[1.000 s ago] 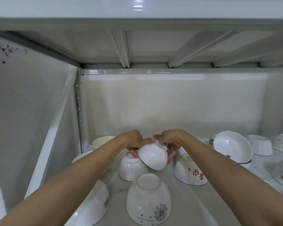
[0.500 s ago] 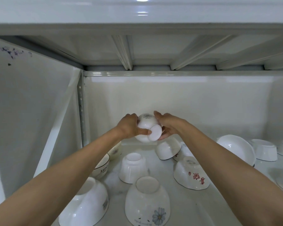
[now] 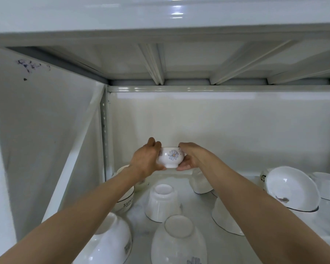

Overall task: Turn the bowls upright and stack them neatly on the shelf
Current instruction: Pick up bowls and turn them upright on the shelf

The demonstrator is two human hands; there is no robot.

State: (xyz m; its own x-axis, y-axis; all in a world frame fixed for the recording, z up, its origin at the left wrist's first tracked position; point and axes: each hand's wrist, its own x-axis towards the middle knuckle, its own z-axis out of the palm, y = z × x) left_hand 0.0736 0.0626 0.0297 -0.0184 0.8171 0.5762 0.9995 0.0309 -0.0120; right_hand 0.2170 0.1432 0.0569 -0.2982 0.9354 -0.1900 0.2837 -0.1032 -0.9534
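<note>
The small white bowl (image 3: pixel 171 157), printed with a pale blue flower, stands upright on its foot ring, held clear above the shelf (image 3: pixel 198 212) near the back wall. Left hand (image 3: pixel 146 159) and right hand (image 3: pixel 189 159) clasp its opposite sides. Inverted bowls (image 3: pixel 163 202) sit below.

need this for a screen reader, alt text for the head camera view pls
Both hands, left hand and right hand, hold a small flowered bowl upright above a white shelf. Below it sit several upside-down white bowls.
</note>
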